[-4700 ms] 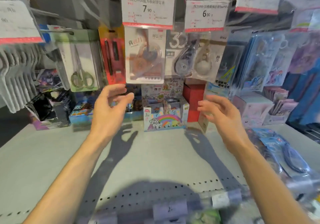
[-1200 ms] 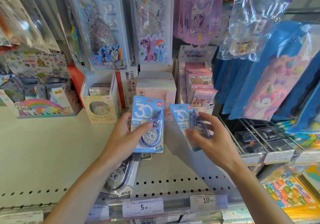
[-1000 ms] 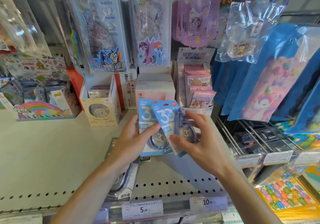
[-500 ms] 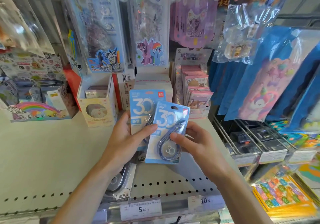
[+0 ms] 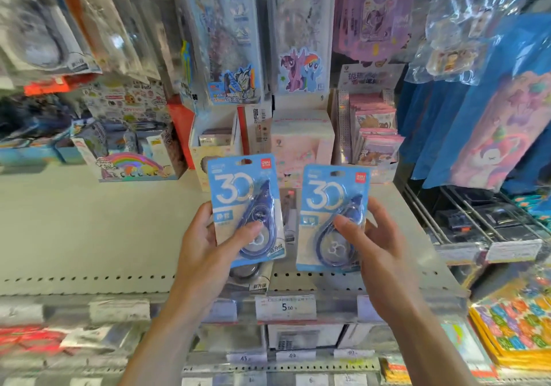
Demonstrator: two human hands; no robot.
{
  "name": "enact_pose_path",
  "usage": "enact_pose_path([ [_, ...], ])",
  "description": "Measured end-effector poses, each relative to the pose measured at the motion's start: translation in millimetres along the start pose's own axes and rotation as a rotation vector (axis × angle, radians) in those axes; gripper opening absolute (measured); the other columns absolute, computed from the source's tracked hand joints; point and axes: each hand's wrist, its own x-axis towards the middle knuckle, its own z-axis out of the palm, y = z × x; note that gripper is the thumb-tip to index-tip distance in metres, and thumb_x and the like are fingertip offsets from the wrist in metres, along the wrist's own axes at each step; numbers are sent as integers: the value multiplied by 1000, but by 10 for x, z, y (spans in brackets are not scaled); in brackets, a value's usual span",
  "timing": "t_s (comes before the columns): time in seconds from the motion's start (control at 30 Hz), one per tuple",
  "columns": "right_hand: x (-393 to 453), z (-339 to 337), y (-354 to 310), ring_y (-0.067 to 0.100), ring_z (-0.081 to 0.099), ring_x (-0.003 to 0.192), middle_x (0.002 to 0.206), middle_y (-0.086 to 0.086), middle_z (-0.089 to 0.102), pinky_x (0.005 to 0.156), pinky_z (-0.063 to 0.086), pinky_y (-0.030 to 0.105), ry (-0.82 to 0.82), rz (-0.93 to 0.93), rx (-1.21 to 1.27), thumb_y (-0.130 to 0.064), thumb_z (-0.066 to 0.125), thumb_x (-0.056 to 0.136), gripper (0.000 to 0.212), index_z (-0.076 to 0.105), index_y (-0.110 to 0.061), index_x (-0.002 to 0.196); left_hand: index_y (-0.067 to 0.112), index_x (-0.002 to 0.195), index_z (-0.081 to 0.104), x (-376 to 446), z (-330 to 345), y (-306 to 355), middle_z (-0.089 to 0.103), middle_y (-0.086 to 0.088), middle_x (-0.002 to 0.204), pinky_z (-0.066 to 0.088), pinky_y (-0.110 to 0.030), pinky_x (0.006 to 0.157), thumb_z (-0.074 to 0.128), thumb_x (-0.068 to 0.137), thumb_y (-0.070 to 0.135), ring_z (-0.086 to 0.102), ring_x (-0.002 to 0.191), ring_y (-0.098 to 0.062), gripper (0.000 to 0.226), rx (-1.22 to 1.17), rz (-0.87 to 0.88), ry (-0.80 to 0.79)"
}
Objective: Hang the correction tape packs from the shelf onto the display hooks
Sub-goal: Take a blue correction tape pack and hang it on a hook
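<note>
We hold two correction tape packs upright over the shelf — left hand grips one pack, right hand the other pack — hang-holes topmost, side by side; no free hook shows here.

I am standing in a stationery shop. The shelf edge carries a price label reading 5.00, carded goods hang in rows, and a rainbow display box stands behind.
</note>
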Motion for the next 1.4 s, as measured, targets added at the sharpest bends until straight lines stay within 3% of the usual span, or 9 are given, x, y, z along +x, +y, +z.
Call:
enact_pose_path([
  [0.13,-134,278,44,21,80,88,99,12,82,68,60,24,-12,-6,-44,-19,82,84,30,74,-20,112,24,116,68,-60,-330,78,80,-1,109,58,-20,71,88,71,19,78,95,-17,49,4,28,21],
  [0.33,-368,978,105,24,78,85,100,17,81,68,63,29,1,7,-54,-21,77,76,45,67,-3,115,34,108,71,-74,-1116,243,81,0,107,60,-29,77,86,61,35,78,94,-18,49,12,77,-7],
  [0.57,-683,2222,296,18,80,81,98,6,82,60,59,21,81,-42,-111,-34,81,70,36,74,-25,105,28,116,67,55,-2492,642,80,-2,109,63,-30,78,89,72,18,78,96,-22,50,77,110,-147],
  [0.67,-775,2717,328,17,80,89,102,2,82,65,59,20,88,-72,-104,-37,81,71,28,76,-38,98,22,119,64,114,-3025,856,81,0,107,63,-31,77,83,69,23,78,95,-22,54,94,118,-158],
  [0.83,-760,3284,355,16,80,91,103,2,82,66,59,18,111,-99,-119,-34,82,69,42,72,-24,108,21,116,65,229,-3692,1137,81,1,105,62,-26,72,81,67,22,79,91,-20,52,100,157,-155],
  [0.93,-647,3532,332,15,80,89,103,3,82,67,59,19,92,-126,-110,-28,80,72,42,72,-20,112,21,117,65,346,-3928,1268,81,1,105,59,-21,67,81,66,21,79,89,-17,53,97,181,-144],
  [1.07,-436,3786,269,13,79,92,103,-1,82,70,59,19,35,-154,-124,-33,81,69,30,77,-32,99,20,118,64,539,-4059,1450,81,3,108,58,-19,70,81,67,23,78,92,-12,53,119,229,-153],
  [1.17,-214,3895,231,17,79,94,103,0,82,73,62,23,39,-179,-117,-33,81,68,43,71,-21,108,21,115,64,696,-4044,1615,81,5,105,56,-16,68,80,70,21,78,89,-9,47,140,281,-148],
  [1.4,406,4024,33,18,79,92,102,0,82,75,62,28,28,-236,-149,-16,77,91,21,67,-19,109,24,117,62,1007,-3832,1974,80,7,109,61,-26,79,86,79,11,77,98,-15,46,268,410,-180],
])
